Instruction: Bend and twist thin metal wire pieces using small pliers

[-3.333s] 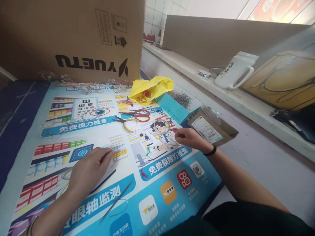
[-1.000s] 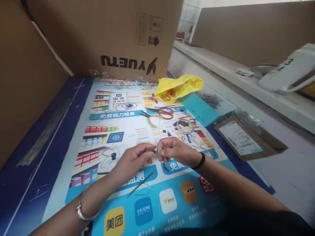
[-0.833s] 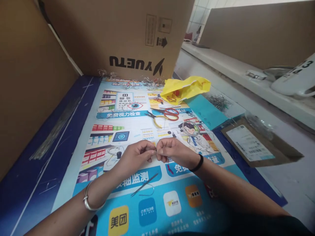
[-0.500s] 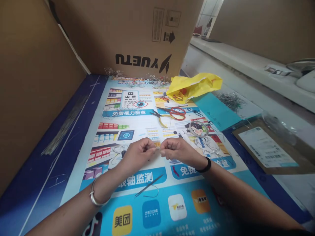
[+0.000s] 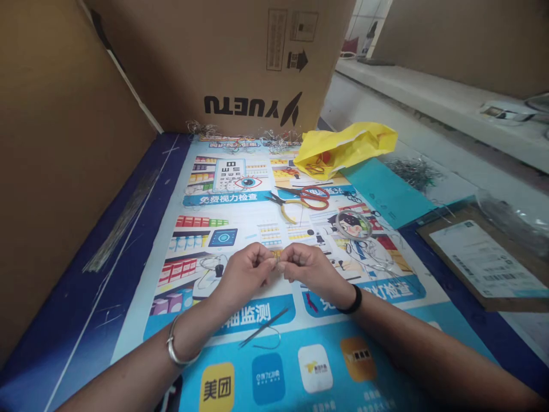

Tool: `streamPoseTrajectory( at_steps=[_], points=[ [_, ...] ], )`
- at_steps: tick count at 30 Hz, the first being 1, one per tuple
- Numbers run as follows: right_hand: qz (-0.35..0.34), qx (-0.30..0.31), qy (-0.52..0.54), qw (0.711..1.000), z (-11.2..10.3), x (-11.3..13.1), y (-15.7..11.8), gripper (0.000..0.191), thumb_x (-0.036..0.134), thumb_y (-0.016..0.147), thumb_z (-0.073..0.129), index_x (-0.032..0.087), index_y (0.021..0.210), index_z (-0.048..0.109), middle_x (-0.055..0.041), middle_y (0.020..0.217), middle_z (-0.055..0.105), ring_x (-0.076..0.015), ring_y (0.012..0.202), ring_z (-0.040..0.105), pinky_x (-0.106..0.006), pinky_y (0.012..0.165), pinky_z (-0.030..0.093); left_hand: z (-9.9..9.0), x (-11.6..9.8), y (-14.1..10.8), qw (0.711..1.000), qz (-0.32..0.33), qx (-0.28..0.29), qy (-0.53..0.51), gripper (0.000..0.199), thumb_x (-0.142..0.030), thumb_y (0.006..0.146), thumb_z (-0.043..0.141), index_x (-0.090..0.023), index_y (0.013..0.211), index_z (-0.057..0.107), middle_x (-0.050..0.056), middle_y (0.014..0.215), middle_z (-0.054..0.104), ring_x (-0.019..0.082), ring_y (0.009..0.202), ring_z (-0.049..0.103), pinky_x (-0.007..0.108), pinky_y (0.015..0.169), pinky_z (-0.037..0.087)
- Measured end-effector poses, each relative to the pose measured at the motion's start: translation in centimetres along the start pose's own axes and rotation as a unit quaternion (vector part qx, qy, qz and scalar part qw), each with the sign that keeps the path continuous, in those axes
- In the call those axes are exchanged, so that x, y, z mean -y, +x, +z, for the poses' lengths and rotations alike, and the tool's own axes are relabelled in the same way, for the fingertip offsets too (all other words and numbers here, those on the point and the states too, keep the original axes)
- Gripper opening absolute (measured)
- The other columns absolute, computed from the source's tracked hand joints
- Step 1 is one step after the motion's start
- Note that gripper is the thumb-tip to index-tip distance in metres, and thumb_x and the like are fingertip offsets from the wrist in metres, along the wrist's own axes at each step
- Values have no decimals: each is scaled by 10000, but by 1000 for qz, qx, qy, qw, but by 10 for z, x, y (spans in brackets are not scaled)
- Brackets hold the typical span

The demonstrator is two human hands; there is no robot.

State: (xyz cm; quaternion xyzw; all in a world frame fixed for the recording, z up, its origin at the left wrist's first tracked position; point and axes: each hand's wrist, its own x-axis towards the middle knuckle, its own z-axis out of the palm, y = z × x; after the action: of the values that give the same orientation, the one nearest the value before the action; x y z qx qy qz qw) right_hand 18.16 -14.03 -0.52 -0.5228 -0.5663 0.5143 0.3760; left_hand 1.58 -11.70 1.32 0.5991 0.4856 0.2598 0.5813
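Note:
My left hand [image 5: 253, 268] and my right hand [image 5: 305, 265] meet over the middle of the printed sheet [image 5: 253, 226]. Both are closed in a pinch, fingertips almost touching. What sits between them is too small to make out. Nearer to me, below the hands, lie dark thin tweezers [image 5: 263, 327] beside a short curved wire [image 5: 270, 344]. Beyond the hands are pliers [image 5: 288, 207] with yellow handles, and red-handled scissors [image 5: 311, 197] touch them. To the right of my right hand rest a coil of clear line [image 5: 352, 224] and loose wire loops [image 5: 372, 254].
A yellow bag [image 5: 347, 150] lies open at the back right, near a heap of wire pieces [image 5: 414, 174]. A bundle of straight wires [image 5: 122, 226] lies on the left. Cardboard walls [image 5: 171, 68] stand behind and left. A labelled parcel [image 5: 484, 260] is at right.
The view has shifted slightly, so the scene sits a little further right. Both hands stay together in a pinch, with small finger movements.

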Motion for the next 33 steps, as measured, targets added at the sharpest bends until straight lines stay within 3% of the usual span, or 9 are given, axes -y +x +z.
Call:
streamPoseTrajectory(
  at_steps=[4,8,13,21,27,33],
  points=[
    [5,-4,14,1000,3,2,0,113,263,725,595,169,709,533,49,558,512,-65,483,461,-189,454,360,-3,-1,1,999,26,7,35,133,-280,752,537,-181,689,474,-59,524,487,63,452,435,189,450,329],
    [5,-3,13,1000,-2,10,0,80,231,709,585,168,696,537,49,560,509,-61,484,442,-188,456,351,-20,-7,5,996,70,33,45,97,-266,762,539,-176,726,537,-28,605,560,87,552,511,206,520,385],
    [39,-56,-2,998,-17,19,4,80,235,685,581,167,687,539,39,560,524,-72,474,453,-200,448,353,-46,-19,11,984,115,-133,-34,129,-303,767,568,-174,765,569,-20,632,576,76,541,510,191,496,377],
    [36,-5,-73,997,-16,7,7,44,209,686,565,165,682,563,45,553,512,-59,481,420,-177,437,316,-65,-22,19,935,184,-275,-125,120,-275,757,593,-157,760,570,-13,648,573,47,478,457,176,442,338],
    [55,-1,-85,995,-17,3,8,64,229,697,546,169,685,568,43,541,525,-61,457,433,-178,430,328,-67,-15,24,929,182,-291,-137,109,-269,755,593,-161,762,576,-19,624,568,44,463,441,173,434,327],
    [32,-21,-225,974,-18,7,5,78,221,694,521,184,656,577,26,573,581,-90,511,504,-194,474,355,-64,-15,23,931,179,-288,-132,111,-270,748,601,-161,755,581,-16,622,572,45,455,440,180,427,332]
  ],
)
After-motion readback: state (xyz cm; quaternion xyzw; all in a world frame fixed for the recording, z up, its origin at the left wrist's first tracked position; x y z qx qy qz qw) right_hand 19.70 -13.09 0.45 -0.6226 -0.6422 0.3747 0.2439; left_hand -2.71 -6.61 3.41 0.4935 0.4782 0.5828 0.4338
